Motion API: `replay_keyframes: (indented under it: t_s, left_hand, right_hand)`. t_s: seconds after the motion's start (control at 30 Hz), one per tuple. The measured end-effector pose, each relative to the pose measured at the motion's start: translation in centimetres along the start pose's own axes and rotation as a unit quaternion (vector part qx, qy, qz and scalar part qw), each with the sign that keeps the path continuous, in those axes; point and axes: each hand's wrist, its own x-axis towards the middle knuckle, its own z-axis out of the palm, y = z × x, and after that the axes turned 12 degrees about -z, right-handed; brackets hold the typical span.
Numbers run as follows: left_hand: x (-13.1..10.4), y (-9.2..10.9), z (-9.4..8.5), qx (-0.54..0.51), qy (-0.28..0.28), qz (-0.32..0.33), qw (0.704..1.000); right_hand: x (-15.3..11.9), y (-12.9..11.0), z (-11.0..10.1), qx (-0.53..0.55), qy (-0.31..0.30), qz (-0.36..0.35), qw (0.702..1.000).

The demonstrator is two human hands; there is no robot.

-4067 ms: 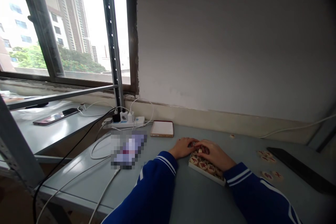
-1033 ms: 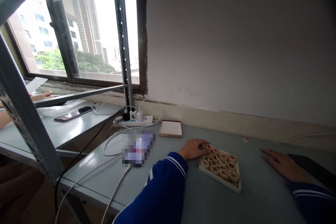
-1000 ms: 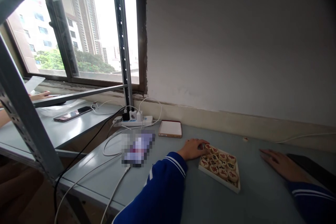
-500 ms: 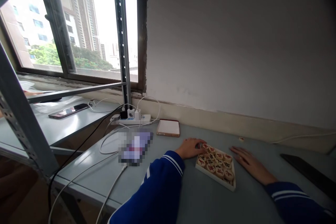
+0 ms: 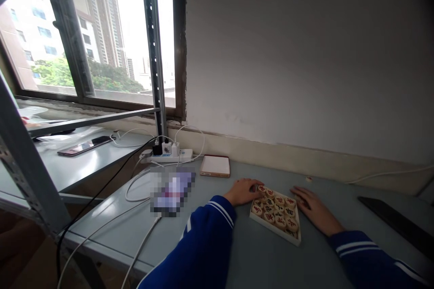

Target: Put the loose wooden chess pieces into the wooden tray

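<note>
A shallow white box (image 5: 275, 229) of Chinese chess pieces (image 5: 279, 214) sits on the desk, tilted from my view. The round pieces carry red and black characters and lie in rows. My left hand (image 5: 243, 191) grips the box's far left corner, with bent fingers and the thumb at its edge. Beside the right wall of the box, my right hand (image 5: 315, 210) lies low over the desk, its fingers stretched out. Its fingertips are close to the far right corner; whether they touch it I cannot tell.
A box lid (image 5: 214, 165) with a white inside lies near the wall. To the left are a blurred-out phone (image 5: 173, 191) on a cable and a power strip (image 5: 183, 155) with chargers. A dark flat object (image 5: 395, 216) lies right. Metal shelf posts (image 5: 154, 49) stand left.
My right hand has moved left, closer to the box. My left hand stays at the corner, and the whole view has shifted slightly.
</note>
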Motion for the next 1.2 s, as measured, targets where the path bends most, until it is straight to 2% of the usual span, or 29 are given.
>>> replay_keyframes:
  t_s: [0.23, 0.43, 0.57, 0.63, 0.67, 0.73, 0.8, 0.9, 1.03, 1.2]
  left_hand:
    - [0.1, -0.1, 0.1, -0.007, 0.008, 0.002, 1.0]
    - [0.1, -0.1, 0.1, -0.008, 0.013, 0.006, 1.0]
    - [0.0, 0.0, 0.1, -0.015, 0.013, 0.005, 1.0]
    - [-0.1, 0.1, 0.0, -0.013, 0.009, 0.002, 1.0]
    - [-0.1, 0.1, -0.1, -0.011, 0.008, 0.0, 1.0]
    - [-0.2, 0.2, -0.2, -0.008, 0.006, -0.002, 1.0]
    - [-0.2, 0.2, -0.3, -0.001, 0.006, -0.002, 1.0]
    - [-0.1, 0.2, -0.3, 0.006, 0.004, 0.0, 1.0]
    - [0.0, 0.1, -0.2, 0.004, 0.007, 0.0, 1.0]
    - [0.0, 0.1, -0.1, -0.005, 0.008, 0.0, 1.0]
  right_hand:
    - [-0.1, -1.0, -1.8, -0.075, -0.027, 0.037, 0.996]
    - [-0.1, -1.7, -2.6, -0.082, -0.005, 0.026, 0.996]
    - [0.4, -2.9, -3.8, -0.05, 0.079, 0.045, 0.995]
    - [0.9, -4.7, -4.5, 0.018, 0.122, 0.035, 0.992]
    - [1.2, -5.9, -4.7, 0.066, 0.125, 0.011, 0.99]
    - [1.7, -8.6, -5.1, 0.134, 0.106, -0.045, 0.984]
    - [2.0, -11.2, -5.1, 0.17, 0.055, -0.1, 0.979]
    - [2.3, -13.5, -5.0, 0.197, 0.023, -0.123, 0.972]
    - [2.2, -13.8, -5.1, 0.214, 0.003, -0.111, 0.97]
    - [2.1, -13.6, -6.3, 0.22, -0.019, -0.104, 0.97]
